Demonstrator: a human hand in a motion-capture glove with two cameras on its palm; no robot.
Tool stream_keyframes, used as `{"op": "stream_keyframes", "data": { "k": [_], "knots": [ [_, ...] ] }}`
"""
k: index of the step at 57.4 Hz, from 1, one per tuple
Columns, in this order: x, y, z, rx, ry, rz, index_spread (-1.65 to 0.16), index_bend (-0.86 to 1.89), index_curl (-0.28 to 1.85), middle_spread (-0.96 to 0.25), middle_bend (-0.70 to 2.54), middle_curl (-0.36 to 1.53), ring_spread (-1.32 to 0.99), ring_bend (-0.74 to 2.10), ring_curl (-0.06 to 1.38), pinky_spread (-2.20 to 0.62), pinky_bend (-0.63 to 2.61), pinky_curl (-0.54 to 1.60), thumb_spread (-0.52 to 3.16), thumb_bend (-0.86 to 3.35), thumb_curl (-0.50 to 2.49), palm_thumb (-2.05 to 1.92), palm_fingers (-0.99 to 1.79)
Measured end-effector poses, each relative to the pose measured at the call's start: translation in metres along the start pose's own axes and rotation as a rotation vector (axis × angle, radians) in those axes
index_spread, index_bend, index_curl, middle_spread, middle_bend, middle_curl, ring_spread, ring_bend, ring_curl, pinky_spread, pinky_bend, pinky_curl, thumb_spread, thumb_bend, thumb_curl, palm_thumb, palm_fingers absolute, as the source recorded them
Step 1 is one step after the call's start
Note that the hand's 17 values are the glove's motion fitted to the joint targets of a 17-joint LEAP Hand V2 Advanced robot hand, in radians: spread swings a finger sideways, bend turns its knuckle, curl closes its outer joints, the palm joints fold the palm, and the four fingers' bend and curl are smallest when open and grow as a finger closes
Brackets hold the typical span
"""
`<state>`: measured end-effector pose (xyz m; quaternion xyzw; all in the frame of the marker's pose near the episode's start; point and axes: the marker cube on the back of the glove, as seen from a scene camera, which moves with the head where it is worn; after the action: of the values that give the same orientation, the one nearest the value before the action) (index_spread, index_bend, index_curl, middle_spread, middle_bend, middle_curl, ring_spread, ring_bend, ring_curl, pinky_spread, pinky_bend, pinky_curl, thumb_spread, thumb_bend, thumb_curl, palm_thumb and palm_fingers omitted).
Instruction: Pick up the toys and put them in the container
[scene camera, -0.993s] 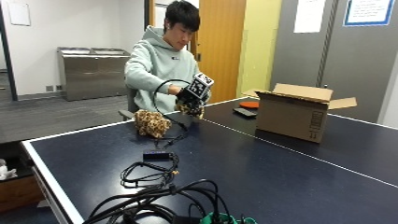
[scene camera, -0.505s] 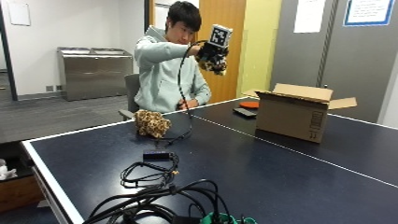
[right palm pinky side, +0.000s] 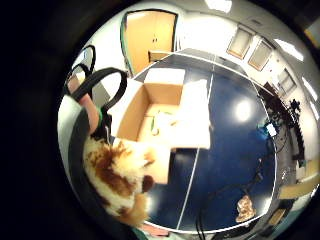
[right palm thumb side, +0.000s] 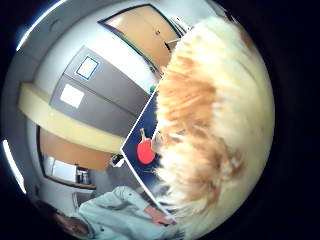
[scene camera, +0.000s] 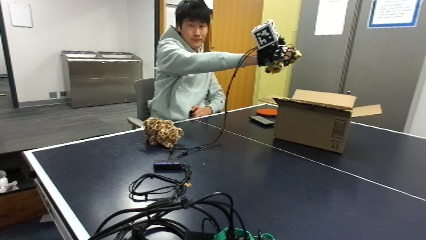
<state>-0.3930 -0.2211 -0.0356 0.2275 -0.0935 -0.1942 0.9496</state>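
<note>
**A:** Toy status? Where does the plush toy (scene camera: 285, 59) sit relative to the right hand (scene camera: 274, 51)?

**B:** Inside it. Gloved fingers are curled round the fur, arm stretched out, hand raised well above the cardboard box (scene camera: 319, 122). Fur fills the thumb-side palm view, so it lies against the palm.

**A:** Why that high?

**B:** Probably to clear the upright flaps. The little-finger-side view looks down into the box, so the hand is near or over the opening; hard to say if it's centred.

**A:** Anything already in the box?

**B:** Something pale on the floor of it, can't identify.

**A:** Remaining?

**B:** Second spotted toy (scene camera: 162, 132) sits on the table (scene camera: 333, 195), well behind the hand and near the person. Cables (scene camera: 160, 182) lie just beside it.
</note>
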Motion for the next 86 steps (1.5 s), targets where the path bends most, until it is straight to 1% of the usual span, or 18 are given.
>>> {"op": "stream_keyframes", "data": {
  "k": [3,8,9,12,14,15,18,22,25,32,40,49,56,61,66,71,79,86],
  "knots": [
    [-0.04,0.002,0.008,0.002,-0.113,-0.018,-0.32,0.54,0.54,-0.26,1.0,0.83,-0.32,1.2,0.65,-0.38,1.02,0.52,0.54,0.13,1.03,0.66,0.77],
    [-0.032,0.001,0.027,-0.141,-0.219,-0.122,-0.31,0.37,0.55,-0.27,0.94,0.84,-0.33,1.26,0.66,-0.37,1.09,0.53,0.66,0.09,1.01,0.62,0.64],
    [-0.031,-0.001,0.03,-0.186,-0.249,-0.078,-0.3,0.29,0.53,-0.27,0.92,0.83,-0.32,1.26,0.65,-0.36,1.05,0.51,0.77,0.06,0.97,0.54,0.52],
    [-0.023,-0.007,0.04,-0.274,-0.285,0.066,-0.24,0.25,0.57,-0.22,0.71,0.77,-0.27,1.03,0.64,-0.23,1.05,0.58,0.93,-0.09,0.84,0.27,-0.24],
    [-0.017,-0.006,0.043,-0.285,-0.281,0.081,-0.22,0.18,0.52,-0.15,0.51,0.69,-0.21,0.79,0.57,-0.17,1.08,0.55,0.95,-0.13,0.78,0.14,-0.53],
    [-0.018,-0.003,0.044,-0.285,-0.276,0.055,-0.21,0.15,0.49,-0.13,0.42,0.65,-0.18,0.68,0.54,-0.14,1.09,0.53,0.96,-0.13,0.75,0.09,-0.58],
    [-0.022,0.011,0.042,-0.287,-0.278,-0.087,-0.19,0.09,0.42,-0.06,0.27,0.58,-0.14,0.49,0.45,-0.08,1.06,0.48,0.98,-0.1,0.69,0.01,-0.53],
    [-0.021,0.015,0.034,-0.276,-0.277,0.01,-0.16,0.05,0.37,-0.02,0.15,0.52,-0.09,0.35,0.37,-0.03,1.0,0.45,1.02,-0.06,0.63,-0.03,-0.44],
    [-0.021,0.029,0.023,-0.256,-0.246,-0.07,-0.16,0.05,0.34,0.0,0.13,0.49,-0.06,0.29,0.35,0.0,0.96,0.43,1.04,-0.05,0.6,-0.03,-0.4],
    [0.045,0.044,-0.028,-0.209,-0.257,0.022,-0.15,0.06,0.28,0.03,0.12,0.43,-0.03,0.22,0.32,0.04,0.88,0.4,1.09,-0.03,0.53,-0.01,-0.31],
    [0.1,0.106,-0.079,-0.097,0.023,-0.012,-0.16,0.09,0.25,0.04,0.11,0.37,-0.01,0.18,0.32,0.05,0.85,0.38,1.15,-0.01,0.48,0.01,-0.26],
    [0.15,0.218,-0.128,-0.155,-0.03,0.121,-0.18,0.11,0.24,0.03,0.14,0.33,-0.01,0.17,0.31,0.06,0.82,0.37,1.2,-0.02,0.43,0.02,-0.23],
    [0.198,0.306,-0.127,-0.302,-0.019,0.347,-0.21,0.13,0.24,0.01,0.09,0.29,0.0,0.13,0.28,0.06,0.82,0.36,1.21,-0.03,0.4,-0.01,-0.3],
    [0.256,0.344,-0.108,-0.366,0.04,0.463,-0.23,0.13,0.25,0.01,0.09,0.27,0.0,0.12,0.25,0.06,0.81,0.36,1.2,-0.03,0.38,-0.02,-0.32],
    [0.32,0.371,-0.078,-0.426,0.161,0.514,-0.24,0.13,0.25,0.0,0.09,0.25,0.01,0.12,0.23,0.06,0.81,0.36,1.19,-0.03,0.37,-0.02,-0.32],
    [0.352,0.399,-0.045,-0.49,0.255,0.598,-0.24,0.12,0.24,0.01,0.1,0.24,0.01,0.12,0.22,0.06,0.8,0.36,1.18,-0.04,0.35,-0.03,-0.32],
    [0.383,0.406,-0.003,-0.614,0.233,0.931,-0.24,0.06,0.21,0.01,0.1,0.22,0.02,0.16,0.21,0.07,0.89,0.38,1.15,-0.04,0.34,-0.04,-0.3],
    [0.377,0.433,0.017,-0.593,0.304,0.885,-0.27,0.05,0.16,0.01,0.11,0.2,0.02,0.39,0.27,0.05,1.06,0.41,1.17,0.01,0.34,0.04,-0.05]
  ]
}}
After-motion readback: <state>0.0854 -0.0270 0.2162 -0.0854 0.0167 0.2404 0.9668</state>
